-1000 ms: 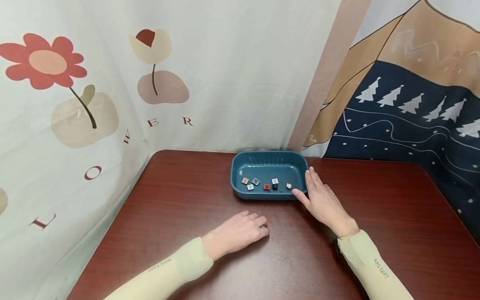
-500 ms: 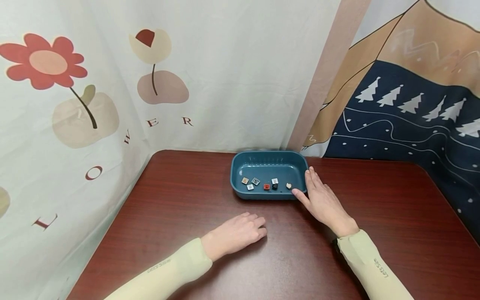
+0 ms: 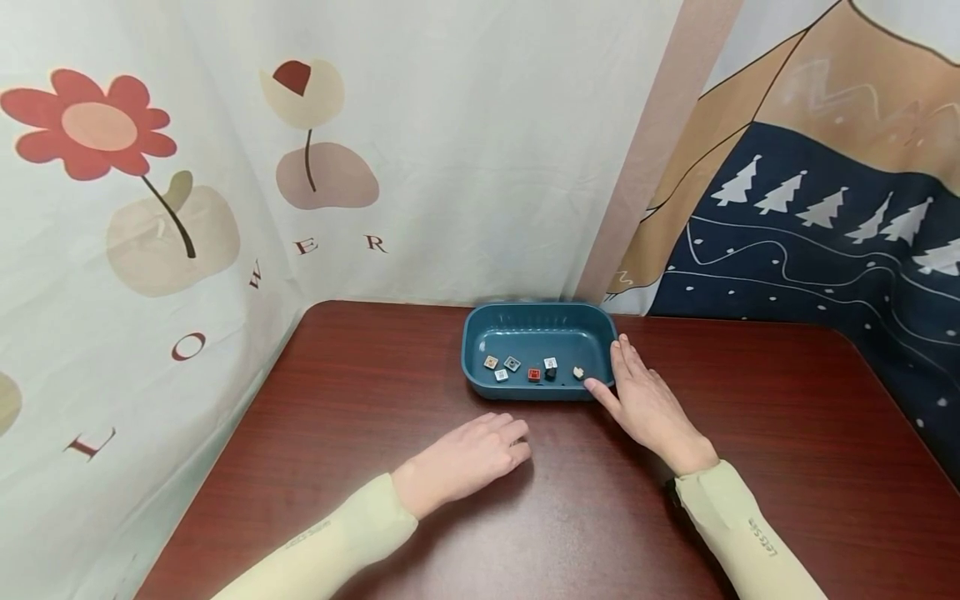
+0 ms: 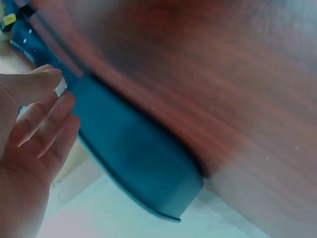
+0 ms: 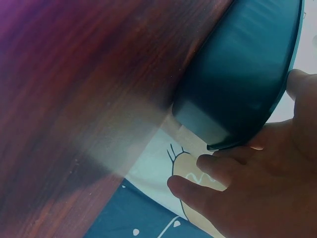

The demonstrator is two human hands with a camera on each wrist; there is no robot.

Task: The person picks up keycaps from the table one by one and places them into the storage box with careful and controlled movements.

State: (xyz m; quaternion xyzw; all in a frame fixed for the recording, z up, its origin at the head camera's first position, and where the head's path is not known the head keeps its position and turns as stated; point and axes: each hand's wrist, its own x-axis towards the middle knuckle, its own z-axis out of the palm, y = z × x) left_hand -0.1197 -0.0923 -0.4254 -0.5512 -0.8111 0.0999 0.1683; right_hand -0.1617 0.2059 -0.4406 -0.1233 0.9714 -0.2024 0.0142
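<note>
A dark teal rectangular tray (image 3: 540,311) sits at the back of the table. Inside lie several small square pieces: a red one (image 3: 534,375), a white one (image 3: 501,376), a black one (image 3: 551,374) and a cream one (image 3: 578,372) among them. My left hand (image 3: 468,457) hovers in front of the tray, palm down. In the left wrist view its thumb and fingers pinch a small white piece (image 4: 61,88), mostly hidden. My right hand (image 3: 651,408) rests at the tray's right end, thumb on the near rim and fingers extended along the side.
The reddish-brown wooden table (image 3: 337,375) has rounded back corners. Behind it hang a pale flower-print curtain (image 3: 465,150) and, to the right, a navy and tan one (image 3: 810,217). The tray stands close to the curtain at the table's back edge.
My left hand has moved slightly forward and to the left, nearer the tray. The right hand and the tray have stayed in place.
</note>
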